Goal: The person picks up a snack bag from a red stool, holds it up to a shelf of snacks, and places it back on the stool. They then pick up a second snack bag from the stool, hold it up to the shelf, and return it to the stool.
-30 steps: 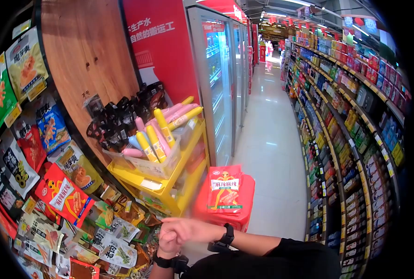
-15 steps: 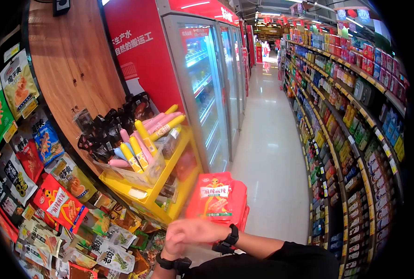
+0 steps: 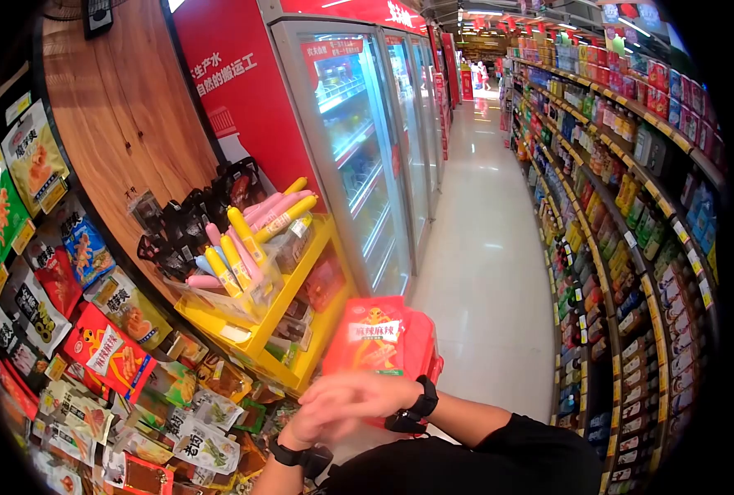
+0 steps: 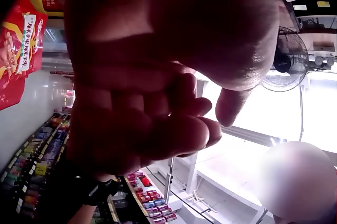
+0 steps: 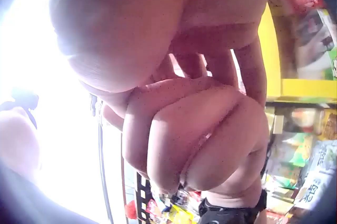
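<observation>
Red plastic snack packet point(image 3: 375, 330) with a cartoon figure and a white label lies at six o'clock, front up on a red plastic stool or basket point(image 3: 421, 342), probably so that it stays put while both hands are off it. Its label reads 麻辣麻辣; the small logo is too fine to read.

Just below it, the person's right hand point(image 3: 367, 392) and left hand point(image 3: 305, 425) press together, perhaps rubbing or clasping. Their fingers overlap and some look bent, but which are whose, and whether they interlock, I cannot tell.

A matching red packet point(image 3: 107, 355) hangs at eight o'clock, seemingly so shoppers can read its front. Between nine and ten, a gold snack bag point(image 3: 33, 148) says 魔芋爽. At nine o'clock, a clear plastic bin point(image 3: 260, 301) on a yellow shelf unit point(image 3: 280, 371) keeps yellow and pink wrapped sausages point(image 3: 233, 268) bunched at a slant, likely for easy picking. The red wall panel point(image 3: 251, 124) towards eleven shows 生产水 and 自然的搬运工 in white.
</observation>
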`<state>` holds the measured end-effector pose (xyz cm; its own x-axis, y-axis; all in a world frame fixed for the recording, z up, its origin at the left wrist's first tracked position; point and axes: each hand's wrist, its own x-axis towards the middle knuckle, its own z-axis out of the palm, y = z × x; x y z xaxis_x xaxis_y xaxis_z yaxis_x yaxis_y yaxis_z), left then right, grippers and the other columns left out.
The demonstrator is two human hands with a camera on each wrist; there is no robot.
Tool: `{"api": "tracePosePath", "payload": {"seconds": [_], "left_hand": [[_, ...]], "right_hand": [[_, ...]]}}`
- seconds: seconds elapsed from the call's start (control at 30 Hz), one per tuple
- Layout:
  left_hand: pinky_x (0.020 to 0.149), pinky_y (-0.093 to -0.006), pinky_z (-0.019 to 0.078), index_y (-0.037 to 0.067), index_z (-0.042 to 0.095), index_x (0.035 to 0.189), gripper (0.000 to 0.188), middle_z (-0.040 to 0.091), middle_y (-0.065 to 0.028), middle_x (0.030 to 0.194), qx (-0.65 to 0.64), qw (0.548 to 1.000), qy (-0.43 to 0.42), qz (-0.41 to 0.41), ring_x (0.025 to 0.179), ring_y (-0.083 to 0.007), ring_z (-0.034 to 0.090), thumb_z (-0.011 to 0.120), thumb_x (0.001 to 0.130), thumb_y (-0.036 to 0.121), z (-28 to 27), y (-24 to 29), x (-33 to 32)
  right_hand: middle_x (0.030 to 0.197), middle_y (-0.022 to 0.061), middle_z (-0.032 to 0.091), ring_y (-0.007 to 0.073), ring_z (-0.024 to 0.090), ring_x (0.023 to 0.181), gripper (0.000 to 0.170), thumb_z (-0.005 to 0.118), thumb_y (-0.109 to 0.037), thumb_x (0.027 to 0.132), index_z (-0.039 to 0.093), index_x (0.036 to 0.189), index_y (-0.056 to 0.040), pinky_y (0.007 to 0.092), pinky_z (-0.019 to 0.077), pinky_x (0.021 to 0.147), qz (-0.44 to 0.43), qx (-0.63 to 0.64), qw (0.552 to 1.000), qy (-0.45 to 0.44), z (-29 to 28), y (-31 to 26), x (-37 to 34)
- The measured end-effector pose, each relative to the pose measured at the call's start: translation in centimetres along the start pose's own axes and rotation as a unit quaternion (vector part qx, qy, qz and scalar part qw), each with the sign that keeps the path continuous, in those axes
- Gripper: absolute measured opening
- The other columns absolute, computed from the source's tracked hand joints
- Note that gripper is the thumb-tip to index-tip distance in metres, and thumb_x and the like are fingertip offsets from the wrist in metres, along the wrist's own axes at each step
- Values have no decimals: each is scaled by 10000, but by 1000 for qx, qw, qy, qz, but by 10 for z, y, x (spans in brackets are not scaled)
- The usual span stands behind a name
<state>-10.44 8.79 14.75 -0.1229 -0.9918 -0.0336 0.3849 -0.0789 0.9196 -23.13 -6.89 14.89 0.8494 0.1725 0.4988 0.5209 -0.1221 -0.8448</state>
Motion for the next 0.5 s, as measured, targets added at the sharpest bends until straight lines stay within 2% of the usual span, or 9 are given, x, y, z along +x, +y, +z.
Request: {"api": "tracePosePath", "payload": {"seconds": [0.1,0.13,0.2,0.27,0.33,0.37,0.4,0.43,0.5], "left_hand": [[504,-252,296,126,357,745,484,441,-10,619,115,993,-19,16,544,-117,408,657,965,436,-11,-12,3],[516,-254,314,124,366,745,541,435,-1,619,159,985,-51,31,554,-112,415,579,1002,549,-14,-11,3],[517,-264,321,115,391,735,596,439,0,621,135,990,-25,21,553,-117,418,525,996,633,-8,-10,2],[518,-273,328,105,417,724,669,443,2,622,107,994,-4,11,552,-123,422,471,990,717,1,-6,5],[524,-284,352,83,477,680,817,487,-3,633,285,952,-102,46,565,-133,469,363,927,852,7,7,14],[524,-284,352,83,477,680,817,487,-3,633,283,952,-104,47,565,-133,469,363,927,852,10,9,16],[532,-283,368,79,509,667,832,516,-1,644,351,928,-112,53,579,-133,499,366,921,858,12,12,17],[540,-282,384,76,541,654,848,545,1,656,417,899,-119,57,594,-132,528,368,915,864,21,22,19],[572,-276,424,85,609,663,807,586,14,670,449,878,-145,84,618,-139,574,424,930,824,35,35,29]], "right_hand": [[1373,150,611,272,589,1274,411,595,-131,1004,572,1401,-27,375,450,1088,-43,-29,999,6,0,2,-1],[1363,152,619,276,601,1256,404,589,-130,1002,578,1391,-23,379,457,1080,-52,-36,998,6,0,-1,-1],[1353,155,626,281,613,1238,396,583,-128,1001,584,1382,-18,384,463,1071,-61,-43,997,8,0,-6,0],[1275,167,672,291,641,1190,334,580,-163,1000,651,1282,3,389,482,1044,-62,20,997,39,2,-13,0],[1235,174,689,291,649,1175,312,564,-186,1008,677,1222,11,393,488,1034,-77,68,994,30,6,-11,5],[1194,182,707,292,656,1161,313,548,-209,1015,703,1163,20,397,495,1024,-94,116,989,18,8,-10,7],[1159,201,712,305,656,1148,462,482,-351,1068,714,1092,48,400,501,1006,-92,113,989,24,9,-13,9],[1159,201,712,305,656,1148,462,482,-351,1068,714,1092,48,400,501,1006,-91,112,989,24,8,-14,12],[1136,206,710,314,657,1125,667,355,-496,1098,703,1091,74,401,506,987,-89,163,982,43,6,-15,17]]}}
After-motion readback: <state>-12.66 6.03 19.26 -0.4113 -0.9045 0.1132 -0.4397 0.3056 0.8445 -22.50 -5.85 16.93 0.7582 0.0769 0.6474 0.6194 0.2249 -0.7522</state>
